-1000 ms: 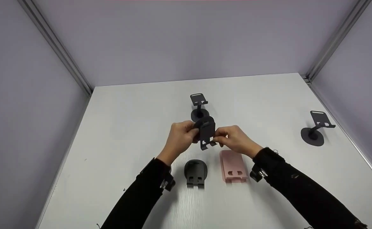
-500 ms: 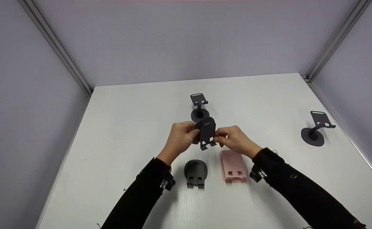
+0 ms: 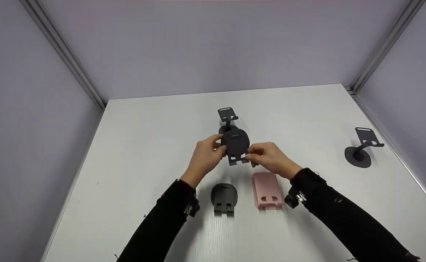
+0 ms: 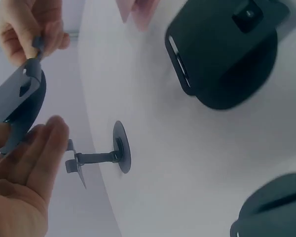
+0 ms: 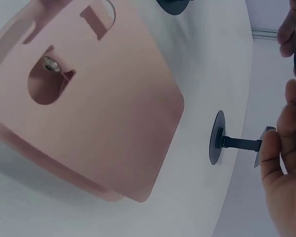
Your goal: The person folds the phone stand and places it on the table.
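Both hands hold a dark grey folding phone stand point(image 3: 235, 143) above the table. My left hand point(image 3: 206, 154) pinches the left edge of its round base. My right hand point(image 3: 269, 157) pinches the lower right corner, by the lip with cut-outs. The plate lies close against the base, which is turned broadside to the head view. Below the hands, a folded dark stand point(image 3: 224, 199) and a folded pink stand point(image 3: 267, 191) lie on the table. In the left wrist view the held stand point(image 4: 19, 98) shows nearly edge-on between the fingers.
An unfolded dark stand point(image 3: 228, 115) stands just beyond the hands, its base partly hidden by the held one. Another unfolded stand point(image 3: 361, 147) is at the right. One more dark piece point(image 4: 278, 210) shows in the left wrist view's lower corner. Walls enclose the white table point(image 3: 143, 145).
The held stand has turned so that its round base appears wider, and its lower lip has risen slightly. My left fingers have shifted along the base edge; the other stands have not moved.
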Action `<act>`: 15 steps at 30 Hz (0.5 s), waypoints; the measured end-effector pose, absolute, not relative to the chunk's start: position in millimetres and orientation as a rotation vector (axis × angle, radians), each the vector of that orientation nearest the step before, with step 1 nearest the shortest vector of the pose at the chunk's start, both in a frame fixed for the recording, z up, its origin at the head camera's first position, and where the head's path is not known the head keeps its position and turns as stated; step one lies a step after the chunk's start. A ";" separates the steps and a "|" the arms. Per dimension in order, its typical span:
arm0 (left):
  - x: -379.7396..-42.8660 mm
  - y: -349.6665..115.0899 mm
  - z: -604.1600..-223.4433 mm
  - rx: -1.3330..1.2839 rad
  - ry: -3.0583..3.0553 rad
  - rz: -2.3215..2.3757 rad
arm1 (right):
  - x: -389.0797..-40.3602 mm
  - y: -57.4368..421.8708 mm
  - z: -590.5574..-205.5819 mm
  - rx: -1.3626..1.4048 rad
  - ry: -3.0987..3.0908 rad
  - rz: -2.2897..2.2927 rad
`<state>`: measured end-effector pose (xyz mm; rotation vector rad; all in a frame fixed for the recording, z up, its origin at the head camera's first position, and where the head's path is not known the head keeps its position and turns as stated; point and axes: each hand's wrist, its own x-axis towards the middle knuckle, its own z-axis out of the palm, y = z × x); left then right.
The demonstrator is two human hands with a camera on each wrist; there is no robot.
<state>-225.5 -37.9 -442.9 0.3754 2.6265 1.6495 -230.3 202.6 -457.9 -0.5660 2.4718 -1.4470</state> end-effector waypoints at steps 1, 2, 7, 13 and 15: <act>-225.2 -38.7 -443.3 0.384 2.686 1.587 | -231.0 203.4 -458.3 -0.534 2.460 -1.465; -224.9 -39.7 -443.9 0.394 2.742 1.529 | -231.6 204.3 -458.7 -0.493 2.447 -1.486; -222.6 -47.4 -446.8 0.426 2.922 1.351 | -235.5 210.6 -460.9 -0.330 2.429 -1.543; -222.5 -58.7 -448.6 0.406 2.986 1.269 | -239.6 219.1 -466.0 -0.153 2.419 -1.528; -222.2 -63.0 -448.5 0.393 2.989 1.270 | -241.0 221.2 -468.6 -0.116 2.405 -1.529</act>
